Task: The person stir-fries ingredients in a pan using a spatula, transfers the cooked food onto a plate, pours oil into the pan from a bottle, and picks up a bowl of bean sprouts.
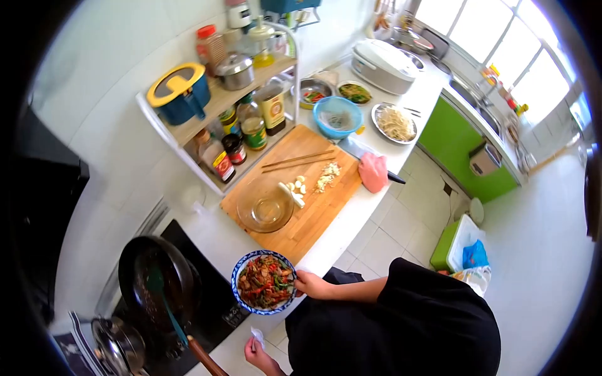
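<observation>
My right hand (313, 286) grips the rim of a blue-and-white patterned bowl (236, 280), which holds stir-fried meat with red and green peppers (263, 283). Lower down, my left hand (258, 356) is closed on a crumpled white tissue (258, 336). Left of the bowl, a dark wok (141, 257) sits on the black cooktop (216, 326). A teal spatula (164, 297) rests in the wok, and the brown wok handle (204, 357) points toward my left hand. A lidded metal pot (119, 344) stands beside the wok.
A wooden cutting board (320, 219) carries a glass bowl (264, 205), chopsticks (298, 161), garlic (298, 186) and chopped garlic (327, 177). A knife (357, 148) and pink cloth (374, 172) lie at its edge. Behind stands a shelf (182, 131) with bottles; beyond, a blue basin (337, 117) and a plate of sprouts (395, 123).
</observation>
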Demonstrator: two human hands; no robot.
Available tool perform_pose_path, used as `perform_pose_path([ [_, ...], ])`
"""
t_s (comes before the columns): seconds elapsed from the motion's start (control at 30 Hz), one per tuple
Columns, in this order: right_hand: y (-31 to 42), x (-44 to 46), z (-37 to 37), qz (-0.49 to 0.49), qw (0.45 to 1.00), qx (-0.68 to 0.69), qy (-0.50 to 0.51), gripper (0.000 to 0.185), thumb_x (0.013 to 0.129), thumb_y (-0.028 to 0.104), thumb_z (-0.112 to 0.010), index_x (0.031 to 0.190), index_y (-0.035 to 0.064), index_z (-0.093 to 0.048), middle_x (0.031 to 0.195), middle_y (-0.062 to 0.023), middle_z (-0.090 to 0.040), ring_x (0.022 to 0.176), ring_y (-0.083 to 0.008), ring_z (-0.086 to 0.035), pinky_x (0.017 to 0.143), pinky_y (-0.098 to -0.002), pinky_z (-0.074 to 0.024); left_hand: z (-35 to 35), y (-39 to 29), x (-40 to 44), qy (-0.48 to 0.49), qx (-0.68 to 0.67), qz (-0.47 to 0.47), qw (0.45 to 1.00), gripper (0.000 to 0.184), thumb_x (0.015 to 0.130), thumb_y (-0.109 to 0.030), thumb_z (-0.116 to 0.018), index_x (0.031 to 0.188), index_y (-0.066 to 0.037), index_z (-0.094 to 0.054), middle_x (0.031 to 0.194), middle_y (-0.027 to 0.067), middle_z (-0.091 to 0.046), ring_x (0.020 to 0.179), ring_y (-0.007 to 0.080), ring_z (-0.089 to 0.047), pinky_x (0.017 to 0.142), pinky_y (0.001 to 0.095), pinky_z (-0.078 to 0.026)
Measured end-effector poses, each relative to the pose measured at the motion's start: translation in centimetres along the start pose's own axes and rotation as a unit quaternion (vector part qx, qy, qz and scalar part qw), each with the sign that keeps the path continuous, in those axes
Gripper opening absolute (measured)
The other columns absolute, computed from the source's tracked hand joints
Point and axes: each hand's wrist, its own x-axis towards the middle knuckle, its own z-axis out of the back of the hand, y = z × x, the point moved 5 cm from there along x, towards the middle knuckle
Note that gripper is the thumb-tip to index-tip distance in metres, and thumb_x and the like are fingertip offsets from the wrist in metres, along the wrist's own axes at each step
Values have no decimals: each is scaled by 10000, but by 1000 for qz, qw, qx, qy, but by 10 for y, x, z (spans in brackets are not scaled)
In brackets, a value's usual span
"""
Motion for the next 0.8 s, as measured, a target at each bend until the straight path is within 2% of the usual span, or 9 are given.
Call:
perform_pose_path([
  [0.1, 31, -29, 32, -18, 995, 100, 27, 207, 912, 129, -396, 1008, -40, -468, 816, -106, -607, 680, -187, -645, 656, -311, -546, -9, -18, -5, 30, 17, 11, 999, 203, 848, -28, -522, 1011, 85, -565, 983, 122, -590, 898, 200, -564, 830, 306, -451],
  [0.2, 64, -52, 98, 17, 996, 89, -18, 213, 914, 135, -403, 1000, -43, -479, 795, -97, -604, 672, -166, -640, 655, -302, -544, -39, -39, -5, 74, 29, -4, 997, 191, 864, -42, -506, 1006, 74, -561, 956, 109, -584, 878, 192, -555, 819, 302, -447],
  [0.33, 77, -66, 210, 42, 989, 92, -107, 197, 903, 112, -396, 990, -32, -501, 788, -83, -598, 656, -153, -635, 634, -285, -531, -130, -83, -11, 140, -92, 49, 985, 180, 906, -99, -482, 1005, 33, -554, 902, 81, -570, 838, 160, -537, 777, 287, -442],
  [0.4, 98, -78, 275, 71, 979, 106, -160, 189, 898, 103, -396, 980, -27, -507, 784, -74, -594, 650, -150, -635, 627, -283, -528, -191, -116, -21, 143, -78, 21, 986, 178, 930, -148, -467, 985, 15, -514, 808, 71, -556, 740, 153, -547, 704, 263, -462],
  [0.47, 90, -78, 347, 89, 975, 70, -192, 187, 901, 107, -401, 989, -24, -503, 787, -70, -590, 641, -148, -632, 616, -279, -524, -279, -138, -32, 288, -100, 19, 952, 160, 922, -162, -493, 979, -12, -501, 796, 49, -536, 726, 117, -540, 657, 242, -449],
  [0.53, 89, -85, 422, 88, 968, 66, -227, 197, 912, 108, -414, 1032, -30, -486, 780, -68, -585, 627, -136, -626, 593, -265, -506, -383, -171, -66, 335, -91, 81, 934, 139, 903, -168, -531, 903, -36, -489, 730, 26, -512, 630, 87, -524, 538, 224, -431],
  [0.6, 89, -92, 494, 98, 959, 64, -258, 206, 913, 103, -416, 1052, -34, -481, 789, -67, -586, 621, -130, -622, 596, -260, -503, -487, -178, -91, 398, -72, 58, 913, 185, 888, -168, -553, 977, -13, -505, 748, 37, -547, 656, 97, -543, 483, 235, -438],
  [0.73, 75, -112, 622, 68, 951, 26, -300, 226, 918, 102, -415, 1088, -32, -478, 802, -53, -581, 628, -120, -607, 601, -247, -501, -677, -156, -155, 559, -62, 78, 823, 316, 894, -143, -531, 1172, -4, -471, 843, 90, -604, 706, 136, -568, 570, 245, -469],
  [0.8, 69, -124, 678, 78, 939, 37, -332, 223, 924, 96, -403, 1092, -27, -483, 804, -43, -576, 638, -108, -590, 600, -235, -497, -746, -124, -176, 535, -58, 244, 807, 322, 886, -114, -534, 1155, 50, -468, 989, 116, -580, 853, 191, -589, 720, 283, -472],
])
